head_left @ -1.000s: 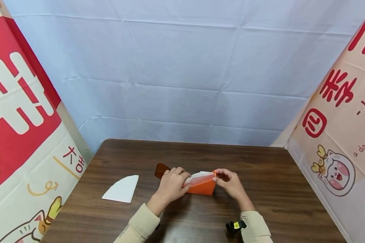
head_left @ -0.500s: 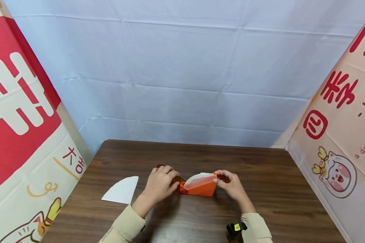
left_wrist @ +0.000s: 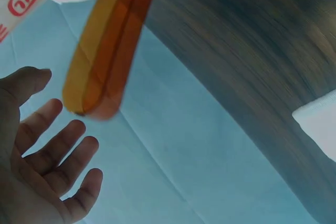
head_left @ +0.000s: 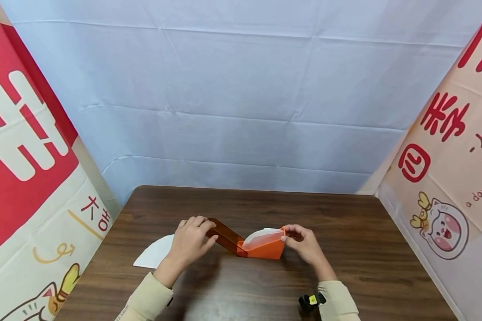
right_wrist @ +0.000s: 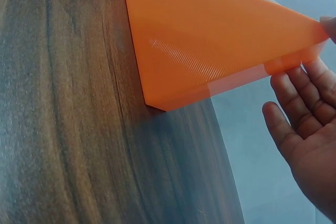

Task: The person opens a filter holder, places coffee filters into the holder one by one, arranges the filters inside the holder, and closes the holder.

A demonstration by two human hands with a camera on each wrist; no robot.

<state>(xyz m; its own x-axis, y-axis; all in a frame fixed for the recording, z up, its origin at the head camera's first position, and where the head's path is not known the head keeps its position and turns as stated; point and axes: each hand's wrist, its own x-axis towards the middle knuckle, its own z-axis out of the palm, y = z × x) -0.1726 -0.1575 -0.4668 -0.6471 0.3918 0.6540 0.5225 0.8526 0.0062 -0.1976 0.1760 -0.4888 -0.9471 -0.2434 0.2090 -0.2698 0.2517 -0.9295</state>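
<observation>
In the head view an orange coffee filter holder (head_left: 265,250) stands on the table, its brown see-through lid (head_left: 226,237) swung out to the left. White paper filters (head_left: 261,235) stick up from inside. My right hand (head_left: 308,247) pinches the holder's upper right corner between thumb and fingers; the right wrist view shows the holder's flat orange side (right_wrist: 184,40) from close by. Just left of the lid's far end is my left hand (head_left: 189,240), and in the left wrist view its fingers (left_wrist: 68,166) are spread apart from the lid, holding nothing.
A folded white quarter-round paper filter (head_left: 152,255) lies on the dark wooden table (head_left: 369,267) at the left, partly behind my left hand. Pale blue cloth (head_left: 233,89) hangs behind the table, and printed cloths flank both sides.
My left hand has moved left off the holder and the lid, uncovering both, and now overlaps the loose filter. The right hand keeps its pinch on the corner.
</observation>
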